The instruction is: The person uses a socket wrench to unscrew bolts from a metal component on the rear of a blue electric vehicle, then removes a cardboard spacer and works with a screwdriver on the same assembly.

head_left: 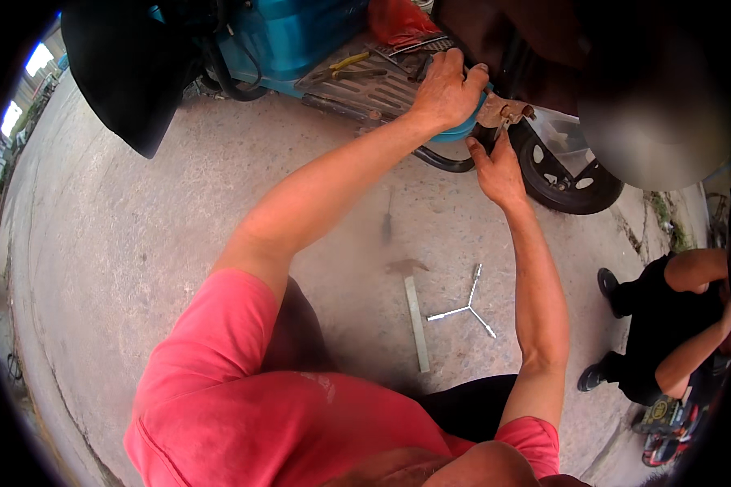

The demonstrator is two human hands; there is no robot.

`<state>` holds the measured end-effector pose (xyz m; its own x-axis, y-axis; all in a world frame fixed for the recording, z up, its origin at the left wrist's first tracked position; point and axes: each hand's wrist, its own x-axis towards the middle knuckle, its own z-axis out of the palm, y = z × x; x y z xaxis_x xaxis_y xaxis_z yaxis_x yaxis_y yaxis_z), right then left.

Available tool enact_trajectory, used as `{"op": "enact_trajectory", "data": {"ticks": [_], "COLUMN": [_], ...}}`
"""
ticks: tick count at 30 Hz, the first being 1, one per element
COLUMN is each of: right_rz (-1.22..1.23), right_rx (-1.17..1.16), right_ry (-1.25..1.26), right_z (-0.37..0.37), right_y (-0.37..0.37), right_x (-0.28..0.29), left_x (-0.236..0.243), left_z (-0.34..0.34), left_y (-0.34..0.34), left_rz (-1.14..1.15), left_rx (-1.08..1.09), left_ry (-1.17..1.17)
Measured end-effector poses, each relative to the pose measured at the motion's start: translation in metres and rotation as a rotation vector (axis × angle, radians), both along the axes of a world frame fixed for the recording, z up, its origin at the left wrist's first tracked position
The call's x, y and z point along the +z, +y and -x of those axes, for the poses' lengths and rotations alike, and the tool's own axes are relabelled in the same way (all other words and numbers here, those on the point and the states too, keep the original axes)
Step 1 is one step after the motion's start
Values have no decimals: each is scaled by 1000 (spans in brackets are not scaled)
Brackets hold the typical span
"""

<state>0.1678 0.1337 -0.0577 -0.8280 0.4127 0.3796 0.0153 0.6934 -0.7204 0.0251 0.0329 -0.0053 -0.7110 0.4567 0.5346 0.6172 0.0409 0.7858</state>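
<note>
A blue electric scooter or trike (280, 36) stands ahead of me, with a slotted metal footboard (382, 93). My left hand (449, 93) lies over the footboard's right end beside the blue curved panel (460, 131), its fingers curled and whatever is under them hidden. Just right of it is a rusty metal bracket (495, 111). From below, my right hand (499, 172) reaches up to this bracket, fingertips at its underside around a small part too small to name. Yellow-handled pliers (350, 61) and other tools lie on the footboard, left of my left hand.
On the concrete ground lie a hammer (415, 321) and a three-armed socket wrench (469, 308). A black wheel (573, 183) stands right of my right hand. A person in black (666, 325) crouches at the right. A red bag (402, 23) sits behind the footboard.
</note>
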Motion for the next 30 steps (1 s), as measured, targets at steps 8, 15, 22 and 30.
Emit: {"op": "enact_trajectory", "data": {"ticks": [8,15,22,30], "right_rz": [-59,-1,30,-10], "right_rx": [-25,-54,-52,-63], "right_ry": [-163,-187,-203,-161], "right_z": [10,3,4,4], "right_y": [-13,-6,-8,-5], "right_x": [7,3,1,-1], "left_x": [-15,-7,-12,-10], "left_z": [25,12,16,12], "left_y": [-11,-7,-6,-5], "left_rz": [-82,-59,-74,-80], "left_rx": [27,-3,-12,-16], "left_ry": [117,38,55,51]}}
